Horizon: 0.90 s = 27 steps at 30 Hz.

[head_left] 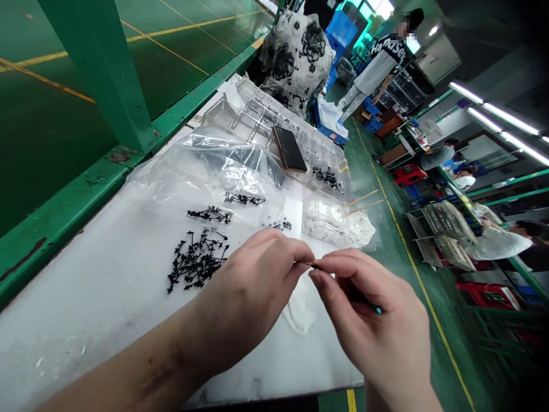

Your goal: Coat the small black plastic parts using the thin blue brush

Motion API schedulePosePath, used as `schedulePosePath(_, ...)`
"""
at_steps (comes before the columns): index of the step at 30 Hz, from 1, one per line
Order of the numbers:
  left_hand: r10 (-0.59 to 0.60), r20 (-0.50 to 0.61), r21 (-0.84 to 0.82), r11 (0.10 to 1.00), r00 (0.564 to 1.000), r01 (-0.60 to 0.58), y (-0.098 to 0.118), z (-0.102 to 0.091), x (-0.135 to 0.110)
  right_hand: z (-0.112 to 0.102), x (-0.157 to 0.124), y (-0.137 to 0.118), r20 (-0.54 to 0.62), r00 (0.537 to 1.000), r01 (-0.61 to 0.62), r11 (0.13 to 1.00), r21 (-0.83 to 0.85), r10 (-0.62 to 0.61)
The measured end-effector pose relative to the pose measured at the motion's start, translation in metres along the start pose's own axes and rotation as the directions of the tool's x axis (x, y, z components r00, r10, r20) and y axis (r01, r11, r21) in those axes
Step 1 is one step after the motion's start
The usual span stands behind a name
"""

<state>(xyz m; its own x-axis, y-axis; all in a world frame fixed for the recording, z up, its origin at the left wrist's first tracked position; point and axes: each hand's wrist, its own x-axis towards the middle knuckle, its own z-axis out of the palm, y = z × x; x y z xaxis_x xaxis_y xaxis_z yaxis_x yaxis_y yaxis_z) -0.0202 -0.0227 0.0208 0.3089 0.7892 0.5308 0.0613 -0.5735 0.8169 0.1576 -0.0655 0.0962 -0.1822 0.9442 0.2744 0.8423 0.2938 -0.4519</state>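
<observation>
Pinching black bit (312,265) w/ L hand (246,297), R hand (369,309); parts pile (197,260) beside.

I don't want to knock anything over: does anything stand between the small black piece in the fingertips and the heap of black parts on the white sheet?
Yes, the left hand does. It lies between the small black piece, pinched where it meets the right hand, and the heap of black parts.

Clear plastic tray (274,123), glossy. Bag (206,171) thin shiny polythene. Loose parts (197,260) matt black plastic. Cloth (343,220) soft white. Sticks (363,198) pale bare wood. Bench rail (64,229) green painted metal, chipped.
</observation>
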Motion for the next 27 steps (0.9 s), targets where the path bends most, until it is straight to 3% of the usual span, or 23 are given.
schedulePosePath(4,-0.197,0.092,-0.035,0.979,0.976,0.201,0.003,-0.004,0.006,-0.003,-0.006,0.001,-0.028,0.998,-0.048,0.995,0.082,0.051)
schedulePosePath(8,-0.258,0.158,-0.177,0.942,0.953,0.284,0.005,-0.01,0.013,-0.007,-0.01,0.007,-0.038,0.991,-0.112,0.957,0.268,0.127)
schedulePosePath(13,-0.4,0.267,-0.409,0.777,0.877,0.478,0.003,-0.014,0.014,-0.003,-0.009,0.009,-0.003,0.982,-0.174,0.919,0.355,0.187)
schedulePosePath(16,-0.415,0.313,-0.472,0.713,0.854,0.519,0.004,-0.014,0.014,0.001,-0.006,0.006,0.024,0.961,-0.261,0.875,0.407,0.275)
schedulePosePath(22,-0.426,0.251,-0.455,0.741,0.869,0.494,0.01,-0.008,0.014,0.001,-0.006,0.0,0.062,0.913,-0.381,0.787,0.486,0.403)
schedulePosePath(24,-0.453,0.266,-0.542,0.66,0.851,0.52,0.01,-0.006,0.014,0.0,-0.007,0.0,0.086,0.912,-0.392,0.787,0.477,0.401)
schedulePosePath(27,-0.476,0.337,-0.689,0.463,0.812,0.557,0.005,-0.004,0.014,0.001,-0.007,-0.001,0.13,0.92,-0.388,0.807,0.446,0.37)
